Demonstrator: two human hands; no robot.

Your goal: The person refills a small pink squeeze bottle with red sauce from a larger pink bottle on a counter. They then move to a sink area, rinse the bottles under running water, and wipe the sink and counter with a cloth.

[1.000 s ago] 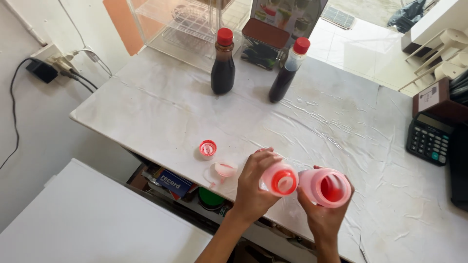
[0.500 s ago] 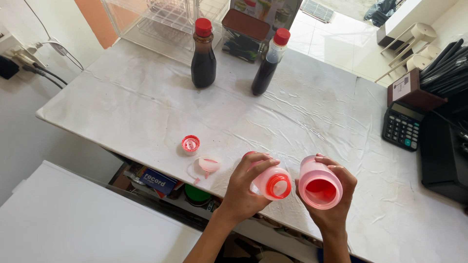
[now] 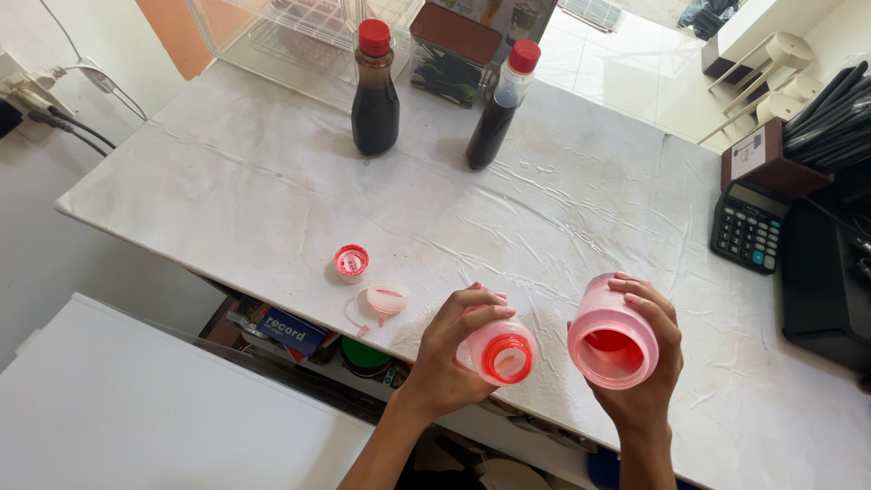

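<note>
- Surface first: a white counter [image 3: 272,181] w/ a wrinkled plastic covering, tiled floor visible beyond its far edge, a white lid or cabinet top [image 3: 136,408] below us at lower left.
- Our left hand [image 3: 449,349] is wrapped round a small pink bottle [image 3: 499,349] w/ a red-rimmed open neck; fingers curl over the top of its body, thumb underneath, mouth pointing back toward us. Firm closed grip on it.
- Our right hand [image 3: 649,363] clasps a wider pink jar [image 3: 612,338], fingers closed round its right side, open mouth also facing us (inside looks red, contents not clear).
- Bottle and jar sit side by side over the near edge of the counter, close but apart; both tilted, neither resting flat as far as we can tell.
- Just left of the left hand: a pale pink flip cap [image 3: 386,299] lying on the counter, w/ a thin strap or ring attached.
- A bit further left: a small red screw cap [image 3: 351,262], open side up.
- Far side of the counter: two dark-liquid bottles w/ red caps, the fat one [image 3: 375,91] upright, the slim one [image 3: 499,109] next to it, well apart from our hands.
- Behind those: a clear plastic rack or box [image 3: 272,36] and a dark container [image 3: 454,50].
- Right edge: a black calculator [image 3: 748,227], a holder of black sticks or straws [image 3: 817,118], a black device [image 3: 826,281] beside it.
- Upper left: cables and a plug strip [image 3: 36,95] on the wall.
- Under the counter: a shelf w/ a blue packet [image 3: 286,328] and a green lid [image 3: 366,354].
</note>
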